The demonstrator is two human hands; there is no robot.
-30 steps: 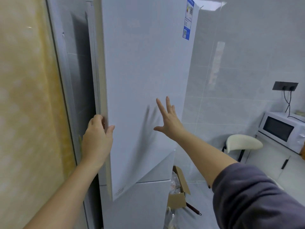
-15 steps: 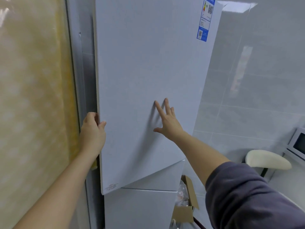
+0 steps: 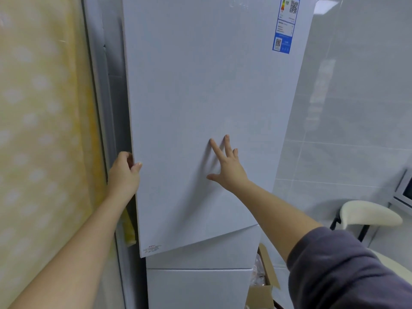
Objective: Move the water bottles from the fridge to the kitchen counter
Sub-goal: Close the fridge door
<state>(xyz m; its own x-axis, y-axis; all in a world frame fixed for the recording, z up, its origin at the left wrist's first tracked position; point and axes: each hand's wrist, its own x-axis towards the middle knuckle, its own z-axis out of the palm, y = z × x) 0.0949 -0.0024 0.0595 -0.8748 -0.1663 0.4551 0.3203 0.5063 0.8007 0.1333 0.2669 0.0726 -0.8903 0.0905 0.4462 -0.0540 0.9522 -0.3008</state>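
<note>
Pale tiled walls (image 3: 356, 130) surround a white fridge door (image 3: 200, 97), which stands slightly ajar above the closed drawers (image 3: 200, 286). No water bottles show; we judge they wait behind this door. Our left hand (image 3: 123, 175) curls its fingers round the door's left edge, thumb on the front, likely to swing it. Our right hand (image 3: 227, 168) lies flat on the panel, fingers spread, holding nothing, steadying it. A yellow curtain (image 3: 44, 130) hangs at left; a cream stool (image 3: 367, 214) stands at right.
</note>
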